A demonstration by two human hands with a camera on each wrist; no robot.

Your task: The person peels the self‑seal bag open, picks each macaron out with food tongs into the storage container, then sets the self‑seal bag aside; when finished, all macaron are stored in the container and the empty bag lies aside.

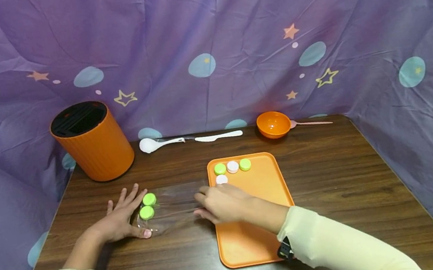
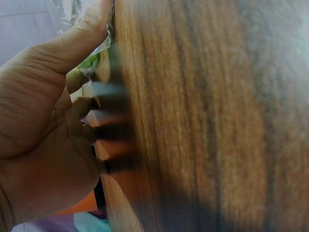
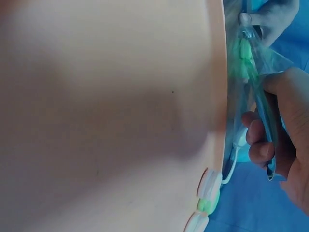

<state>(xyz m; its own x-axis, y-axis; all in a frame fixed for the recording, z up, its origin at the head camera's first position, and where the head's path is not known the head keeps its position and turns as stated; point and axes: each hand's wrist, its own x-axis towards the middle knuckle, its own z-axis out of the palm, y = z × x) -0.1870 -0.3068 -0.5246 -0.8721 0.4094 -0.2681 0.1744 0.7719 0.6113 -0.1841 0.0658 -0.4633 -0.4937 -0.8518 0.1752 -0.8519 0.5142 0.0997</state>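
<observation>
Clear plastic bag (image 1: 170,206) lies flat on the worktop (image 1: 331,174), just left of the orange tray (image 1: 266,183), with two green caps (image 1: 148,206) inside. Right hand (image 1: 222,203) pinches its open end; left hand (image 1: 121,217) lies spread, fingers straight, thumb pressing the closed end. It looks like filling is under way; another cap from the tray would need the mouth held open. Farther back stand an orange canister (image 1: 93,141), spoons and a bowl (image 1: 273,124).

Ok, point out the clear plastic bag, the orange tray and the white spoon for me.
clear plastic bag (image 1: 176,201), head view, on its flat transparent middle between the hands.
orange tray (image 1: 267,178), head view, on bare tray floor.
white spoon (image 1: 148,145), head view, on its bowl.
</observation>
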